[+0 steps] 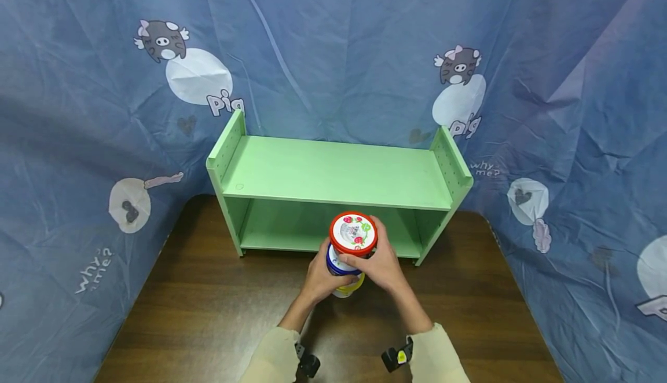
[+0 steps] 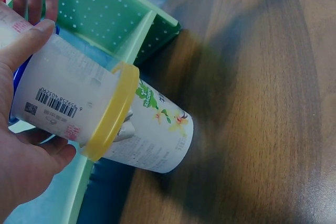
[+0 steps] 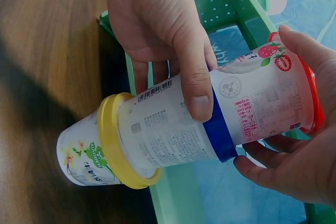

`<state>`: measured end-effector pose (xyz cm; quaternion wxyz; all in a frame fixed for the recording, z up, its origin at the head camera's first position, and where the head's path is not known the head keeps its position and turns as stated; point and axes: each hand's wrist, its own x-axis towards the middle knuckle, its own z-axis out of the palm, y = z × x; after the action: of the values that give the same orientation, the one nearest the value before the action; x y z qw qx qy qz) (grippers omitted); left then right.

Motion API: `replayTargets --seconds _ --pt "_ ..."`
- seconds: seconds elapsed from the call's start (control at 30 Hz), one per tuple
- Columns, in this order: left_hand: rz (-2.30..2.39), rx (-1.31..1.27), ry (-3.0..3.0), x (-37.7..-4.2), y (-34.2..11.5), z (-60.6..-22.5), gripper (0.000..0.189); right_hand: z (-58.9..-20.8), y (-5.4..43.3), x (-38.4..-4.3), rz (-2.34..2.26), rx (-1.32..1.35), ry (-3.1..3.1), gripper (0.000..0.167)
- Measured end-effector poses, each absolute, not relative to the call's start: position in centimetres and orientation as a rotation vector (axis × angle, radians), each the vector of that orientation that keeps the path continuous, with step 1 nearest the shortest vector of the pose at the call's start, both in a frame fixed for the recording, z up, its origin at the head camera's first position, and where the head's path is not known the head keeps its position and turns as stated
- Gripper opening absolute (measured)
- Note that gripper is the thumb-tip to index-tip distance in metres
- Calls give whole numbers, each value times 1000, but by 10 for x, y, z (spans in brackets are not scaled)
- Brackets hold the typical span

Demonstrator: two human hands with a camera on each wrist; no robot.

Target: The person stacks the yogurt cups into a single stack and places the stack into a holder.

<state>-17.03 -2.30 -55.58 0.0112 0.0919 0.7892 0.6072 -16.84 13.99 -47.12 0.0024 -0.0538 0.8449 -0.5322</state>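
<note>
Three white tubs are stacked in the head view, in front of the shelf. Lowest is the yellow-lidded tub [image 3: 86, 156], with green print and small flowers on its side. On its lid sits the blue-lidded tub [image 3: 165, 121], which my left hand [image 1: 319, 277] grips around the side, thumb near the blue rim. My right hand [image 1: 383, 262] holds the red-lidded tub [image 1: 354, 233], decorated with strawberries, at the top of the stack. Its base meets the blue lid in the right wrist view. Fingers partly cover both upper tubs.
A pale green two-tier shelf [image 1: 333, 171] with perforated side panels stands at the back of the brown wooden table [image 1: 208, 313]. Behind and beside the table hangs a blue curtain [image 1: 333, 53] with pig prints.
</note>
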Motion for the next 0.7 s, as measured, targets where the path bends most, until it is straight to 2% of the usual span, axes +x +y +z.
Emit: replayTargets --seconds 0.7 --pt "1910 258 2455 -170 -24 -558 115 -469 149 -167 -1682 -106 2593 110"
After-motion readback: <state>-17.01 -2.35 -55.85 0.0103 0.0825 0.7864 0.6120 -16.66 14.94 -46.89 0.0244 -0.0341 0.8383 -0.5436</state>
